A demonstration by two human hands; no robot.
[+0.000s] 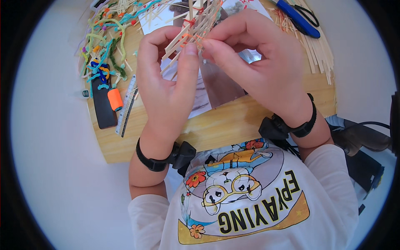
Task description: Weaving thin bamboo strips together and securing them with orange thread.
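Observation:
A framework of thin pale wooden sticks (198, 23), bound in places with red and orange thread, stands up between my hands at the top of the view. My left hand (166, 79) grips its lower part between thumb and fingers, and some stick ends poke out past the thumb. Orange thread (192, 36) crosses the sticks just above that thumb. At the thread's right side, my right hand (264, 58) is closed in a pinch, thumb against forefinger. Its fingertips touch the framework's lower right side and partly hide the thread's end.
Printed picture sheets (225, 83) lie beneath my hands on the wooden table (225, 123). Coloured fuzzy wires (112, 46), a dark flat bar (102, 106), an orange thread spool (115, 100) and a ruler (126, 104) are at left. Loose sticks (318, 54) and a blue-handled tool (298, 18) lie at right.

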